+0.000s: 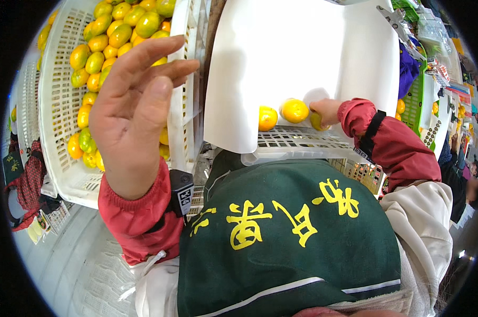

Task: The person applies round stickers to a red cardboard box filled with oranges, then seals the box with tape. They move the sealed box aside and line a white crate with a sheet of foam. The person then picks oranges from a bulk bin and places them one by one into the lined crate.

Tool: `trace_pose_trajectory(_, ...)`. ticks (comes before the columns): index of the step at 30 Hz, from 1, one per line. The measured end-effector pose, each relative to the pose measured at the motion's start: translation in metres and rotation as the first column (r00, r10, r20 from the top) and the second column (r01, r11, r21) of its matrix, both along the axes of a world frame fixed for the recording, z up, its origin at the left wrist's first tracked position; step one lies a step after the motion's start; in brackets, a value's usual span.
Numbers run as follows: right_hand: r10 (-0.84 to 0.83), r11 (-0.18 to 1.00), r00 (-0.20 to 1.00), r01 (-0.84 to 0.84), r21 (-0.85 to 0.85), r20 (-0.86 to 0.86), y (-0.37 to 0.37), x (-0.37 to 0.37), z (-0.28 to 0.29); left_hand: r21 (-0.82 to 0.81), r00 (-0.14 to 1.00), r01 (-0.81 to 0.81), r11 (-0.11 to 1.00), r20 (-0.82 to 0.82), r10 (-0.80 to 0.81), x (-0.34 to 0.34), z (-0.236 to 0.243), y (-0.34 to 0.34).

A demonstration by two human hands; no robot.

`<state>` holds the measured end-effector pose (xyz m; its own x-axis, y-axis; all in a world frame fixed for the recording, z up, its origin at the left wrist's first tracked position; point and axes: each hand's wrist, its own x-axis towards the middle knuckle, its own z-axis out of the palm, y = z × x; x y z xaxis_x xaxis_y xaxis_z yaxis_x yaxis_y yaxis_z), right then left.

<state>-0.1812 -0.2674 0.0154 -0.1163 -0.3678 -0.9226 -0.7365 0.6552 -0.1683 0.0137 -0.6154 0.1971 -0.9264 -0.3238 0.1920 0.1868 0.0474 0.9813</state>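
Observation:
My left hand [130, 116] is raised at the edge of a white plastic crate [51, 153] heaped with yellow-green mandarins [120, 36]. Its fingers are apart with nothing between them. At the right end of a short row, my right hand [327, 111] grips a mandarin [318, 121], its fingers partly hidden behind the fruit. To the left of it lie two more, a yellow-orange mandarin [295, 111] and another mandarin [267, 118]. All three are at the near side of a container lined with a white sheet [231, 100].
The lined container's slotted near wall [302, 138] runs just in front of my green apron [286, 211]. To the right stand a bright green crate [416, 100] and a purple cloth [408, 67]. Another person's patterned red sleeve [30, 182] shows at the far left.

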Motion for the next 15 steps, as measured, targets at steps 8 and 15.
trace_pose_trajectory(8, -0.012, 0.996, 1.0, 0.014, -0.088, 0.023, 0.011, -0.004, 0.007, -0.07, 0.999, 0.017, 0.997, -0.027, -0.019, 0.002, 0.003, 0.007)
trace_pose_trajectory(15, -0.289, 0.878, 0.945, 0.326, -0.35, 0.154, -0.013, -0.01, -0.001, -0.089, 0.998, 0.055, 0.995, 0.008, -0.055, 0.0, 0.006, 0.007)
